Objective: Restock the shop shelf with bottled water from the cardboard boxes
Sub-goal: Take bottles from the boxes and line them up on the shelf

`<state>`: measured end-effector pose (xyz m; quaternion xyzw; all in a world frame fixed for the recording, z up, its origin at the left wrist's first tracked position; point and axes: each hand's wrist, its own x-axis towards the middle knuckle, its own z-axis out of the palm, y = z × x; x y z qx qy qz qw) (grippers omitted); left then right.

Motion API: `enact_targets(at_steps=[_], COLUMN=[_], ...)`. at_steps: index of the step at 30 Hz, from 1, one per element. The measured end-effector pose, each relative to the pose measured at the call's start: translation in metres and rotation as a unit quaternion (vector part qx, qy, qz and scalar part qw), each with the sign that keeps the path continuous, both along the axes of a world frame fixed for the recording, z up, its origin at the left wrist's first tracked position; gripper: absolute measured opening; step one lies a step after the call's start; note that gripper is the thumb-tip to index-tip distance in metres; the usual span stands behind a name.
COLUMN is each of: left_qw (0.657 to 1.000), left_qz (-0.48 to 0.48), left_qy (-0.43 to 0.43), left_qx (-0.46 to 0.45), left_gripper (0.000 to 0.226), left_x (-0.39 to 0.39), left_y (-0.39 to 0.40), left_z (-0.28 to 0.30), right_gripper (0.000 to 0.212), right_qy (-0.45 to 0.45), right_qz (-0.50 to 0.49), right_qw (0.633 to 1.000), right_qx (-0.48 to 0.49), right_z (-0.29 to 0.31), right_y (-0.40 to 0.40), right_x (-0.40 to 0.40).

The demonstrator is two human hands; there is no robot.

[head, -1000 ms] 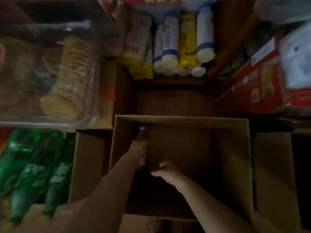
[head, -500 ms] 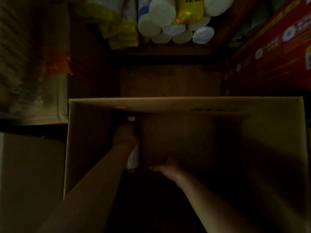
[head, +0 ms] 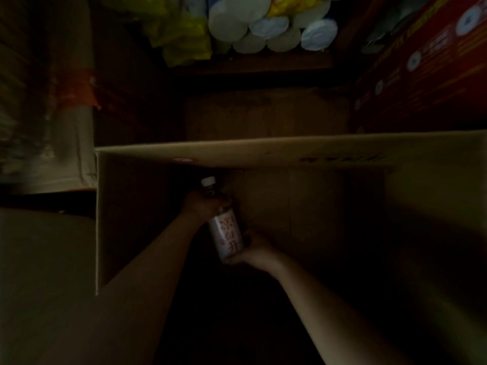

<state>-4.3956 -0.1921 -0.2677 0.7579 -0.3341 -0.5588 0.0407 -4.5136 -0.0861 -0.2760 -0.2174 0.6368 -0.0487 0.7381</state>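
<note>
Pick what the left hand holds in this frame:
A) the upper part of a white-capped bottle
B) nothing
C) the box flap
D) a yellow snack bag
A: the left hand wraps the bottle below its white cap, while the right hand supports its base inside the cardboard box.

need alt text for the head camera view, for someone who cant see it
Seen from above in dim light, a person's left hand grips a water bottle near its white cap while the right hand cups its base, inside an open cardboard box. Beyond the box, a shelf holds white cylindrical packs and yellow packets.
</note>
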Motion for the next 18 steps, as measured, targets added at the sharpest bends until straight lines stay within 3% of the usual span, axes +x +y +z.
enact_targets(at_steps=[4,9,12,18], left_qw=[0.993,0.981,0.982,0.992], left_qz=[0.108,0.157,0.134,0.027], left_qy=[0.038,0.097,0.113,0.124], left_qx=[0.029,0.06,0.067,0.015], left_gripper=[0.028,0.033,0.044,0.047], left_x=[-0.011,-0.029,-0.039,-0.055], left_y=[0.011,0.026,0.027,0.004], left_z=[0.051,0.142,0.206,0.346], right_gripper=[0.072,0.074,0.054,0.047], right_qy=[0.014,0.017,-0.023,-0.046], right_qz=[0.029,0.073,0.086,0.045], right_qw=[0.999,0.997,0.996,0.997], right_qx=[0.007,0.011,0.029,-0.037], right_z=[0.048,0.138,0.204,0.329], right_y=[-0.006,-0.007,-0.005,-0.001], right_x=[-0.045,-0.082,-0.094,-0.11])
